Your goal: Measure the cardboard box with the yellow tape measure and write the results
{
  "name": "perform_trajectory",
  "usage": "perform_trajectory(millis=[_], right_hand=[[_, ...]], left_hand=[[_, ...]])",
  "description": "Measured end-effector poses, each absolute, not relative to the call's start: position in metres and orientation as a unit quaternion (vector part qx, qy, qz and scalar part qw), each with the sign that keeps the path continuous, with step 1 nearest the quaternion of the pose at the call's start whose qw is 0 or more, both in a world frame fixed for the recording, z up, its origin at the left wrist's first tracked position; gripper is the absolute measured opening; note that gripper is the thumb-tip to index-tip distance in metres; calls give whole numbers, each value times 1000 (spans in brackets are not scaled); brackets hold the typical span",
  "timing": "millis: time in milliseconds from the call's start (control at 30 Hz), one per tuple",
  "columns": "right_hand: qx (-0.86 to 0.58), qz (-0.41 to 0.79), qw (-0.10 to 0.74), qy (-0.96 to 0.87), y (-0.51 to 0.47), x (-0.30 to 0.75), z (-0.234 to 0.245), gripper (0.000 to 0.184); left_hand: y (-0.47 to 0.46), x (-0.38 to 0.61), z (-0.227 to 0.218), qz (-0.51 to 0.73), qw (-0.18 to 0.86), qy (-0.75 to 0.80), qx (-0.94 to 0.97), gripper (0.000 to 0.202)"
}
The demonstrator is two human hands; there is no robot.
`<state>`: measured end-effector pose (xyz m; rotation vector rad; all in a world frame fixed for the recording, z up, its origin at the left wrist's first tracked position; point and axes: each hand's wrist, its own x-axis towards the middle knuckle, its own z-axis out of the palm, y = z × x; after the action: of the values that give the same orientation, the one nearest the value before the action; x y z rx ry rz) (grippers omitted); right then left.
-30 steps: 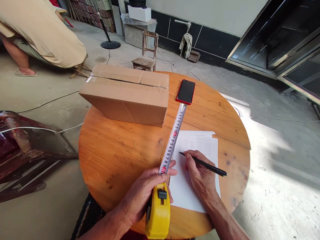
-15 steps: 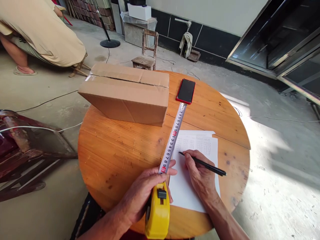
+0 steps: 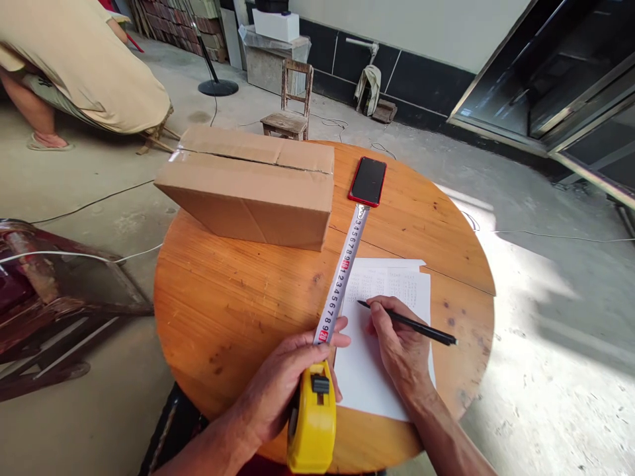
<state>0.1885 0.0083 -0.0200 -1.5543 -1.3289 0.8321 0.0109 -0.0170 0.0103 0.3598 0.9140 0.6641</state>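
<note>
My left hand (image 3: 280, 383) grips a yellow tape measure (image 3: 312, 423) at the near edge of a round wooden table (image 3: 238, 304). Its white blade (image 3: 344, 268) runs away from me across the table, and its tip reaches a red-cased phone (image 3: 368, 181) lying face up. My right hand (image 3: 399, 347) pinches a black pen (image 3: 407, 323), tip on a white printed sheet of paper (image 3: 381, 330) right of the blade. A closed, taped cardboard box (image 3: 251, 185) sits at the table's far left, overhanging the edge.
A person in a beige top (image 3: 84, 63) bends over at the far left. A small wooden chair (image 3: 290, 106) stands beyond the table. A dark red metal object (image 3: 44, 291) sits at my left. Cables cross the concrete floor; a stand base (image 3: 218, 87) is behind.
My right hand with the pen has shifted slightly on the paper, and the pen's rear end has swung a little to the right. My left hand and the tape stay put.
</note>
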Motion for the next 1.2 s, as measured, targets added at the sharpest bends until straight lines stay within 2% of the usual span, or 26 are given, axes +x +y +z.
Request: perform_trajectory(millis=[500,1200], right_hand=[[-633,329,431,-553,7,190,-23,16],[-640,331,427,-546,7,189,-22,16]], left_hand=[[-17,9,11,304,834,427,173,35],[-17,10,12,316,830,429,166,28]])
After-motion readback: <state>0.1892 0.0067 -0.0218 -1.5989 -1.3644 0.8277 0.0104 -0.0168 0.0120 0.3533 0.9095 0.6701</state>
